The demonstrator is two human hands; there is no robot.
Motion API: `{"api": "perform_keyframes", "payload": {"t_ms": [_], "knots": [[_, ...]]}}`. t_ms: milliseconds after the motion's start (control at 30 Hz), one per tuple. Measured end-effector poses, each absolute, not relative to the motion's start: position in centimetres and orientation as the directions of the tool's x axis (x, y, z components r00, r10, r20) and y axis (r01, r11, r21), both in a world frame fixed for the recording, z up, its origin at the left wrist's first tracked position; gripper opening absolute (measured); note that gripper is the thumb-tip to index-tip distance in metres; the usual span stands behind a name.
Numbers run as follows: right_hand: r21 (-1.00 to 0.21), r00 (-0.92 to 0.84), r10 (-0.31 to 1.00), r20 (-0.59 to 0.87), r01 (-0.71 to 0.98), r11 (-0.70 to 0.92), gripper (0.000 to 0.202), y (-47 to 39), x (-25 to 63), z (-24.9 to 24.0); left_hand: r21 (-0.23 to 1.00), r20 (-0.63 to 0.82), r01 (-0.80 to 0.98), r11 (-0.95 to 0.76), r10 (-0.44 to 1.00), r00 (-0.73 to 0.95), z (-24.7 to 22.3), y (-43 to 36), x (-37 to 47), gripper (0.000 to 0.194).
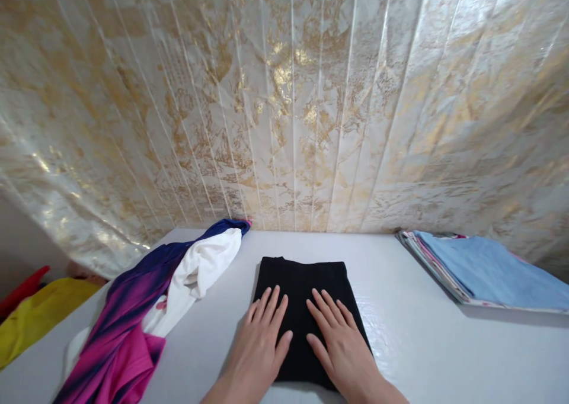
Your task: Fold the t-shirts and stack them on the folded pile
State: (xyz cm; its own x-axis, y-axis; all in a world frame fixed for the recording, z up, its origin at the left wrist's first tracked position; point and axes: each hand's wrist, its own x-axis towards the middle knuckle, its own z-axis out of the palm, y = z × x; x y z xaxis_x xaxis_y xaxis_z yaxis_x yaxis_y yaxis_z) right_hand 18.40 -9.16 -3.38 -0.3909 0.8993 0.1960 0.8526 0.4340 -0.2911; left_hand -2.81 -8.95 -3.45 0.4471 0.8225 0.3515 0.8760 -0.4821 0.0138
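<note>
A black garment (pixel 302 279), folded into a flat rectangle, lies on the white table in front of me. My left hand (pixel 262 339) rests flat over its left side, fingers stretched out and pointing away from me. On the right side of the same garment, my right hand (pixel 338 339) lies palm down with its fingers apart. Neither hand grips anything. Part of the cloth is hidden under the palms.
Loose purple and pink clothing (pixel 128 297) is heaped at the left with a white garment (pixel 200 268). At the right sits a folded stack topped by a light blue cloth (pixel 498 273). Yellow cloth (pixel 40 312) lies beyond the left edge. A gold-patterned curtain (pixel 284 125) hangs behind.
</note>
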Motion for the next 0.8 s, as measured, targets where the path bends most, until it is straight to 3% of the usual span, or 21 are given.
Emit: {"api": "perform_keyframes", "payload": {"t_ms": [233,400,567,800], "knots": [[-0.273,-0.385,0.899,0.207,0.86,0.431,0.055,-9.1,18.0,-3.6,0.019,0.324,0.881,-0.473,0.836,0.442,-3.6,-9.0,-2.8,0.055],[-0.26,-0.406,0.885,0.229,0.85,0.458,0.059,-8.3,17.4,-3.2,0.066,0.22,0.868,-0.493,0.855,0.469,-1.8,-7.3,-0.8,0.055],[-0.204,-0.27,0.919,0.287,0.92,0.334,0.062,-5.6,18.6,-3.9,0.108,0.16,0.913,-0.392,0.914,0.374,-1.6,-5.4,0.6,0.058],[-0.124,-0.192,0.939,0.287,0.964,0.235,0.072,-3.5,20.5,-6.3,0.123,0.218,0.892,-0.436,0.888,0.404,-3.0,-5.3,0.3,0.058]]}}
